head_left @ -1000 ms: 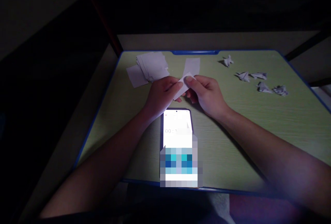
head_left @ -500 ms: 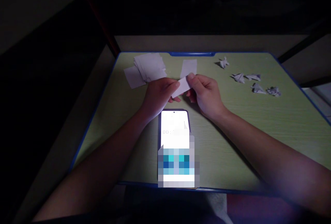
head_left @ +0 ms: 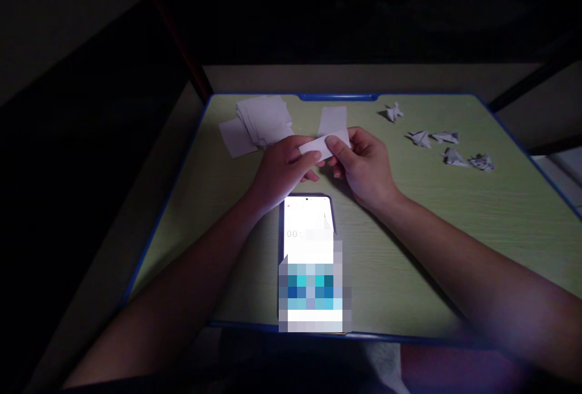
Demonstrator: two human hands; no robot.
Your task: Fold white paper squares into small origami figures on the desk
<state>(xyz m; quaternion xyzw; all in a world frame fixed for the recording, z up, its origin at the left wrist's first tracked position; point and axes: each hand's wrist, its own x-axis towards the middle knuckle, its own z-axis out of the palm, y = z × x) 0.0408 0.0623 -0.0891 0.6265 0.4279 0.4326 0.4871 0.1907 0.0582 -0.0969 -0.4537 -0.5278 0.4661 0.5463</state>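
Both my hands hold one small folded white paper slip (head_left: 322,145) above the middle of a green table (head_left: 454,230). My left hand (head_left: 282,170) pinches its left end between thumb and fingers. My right hand (head_left: 364,166) pinches its right end, thumb on top. The slip lies nearly level between them. A lit phone (head_left: 309,242) lies flat just below my hands, showing a timer.
A loose pile of white paper sheets (head_left: 259,121) lies at the far left, and one single sheet (head_left: 333,119) behind my hands. Several folded paper figures (head_left: 448,145) sit at the far right. The table has a blue rim (head_left: 339,97). The room around is dark.
The slip has turned from slanted to nearly level, and my hands have closed in on it slightly. The view shifted a little.
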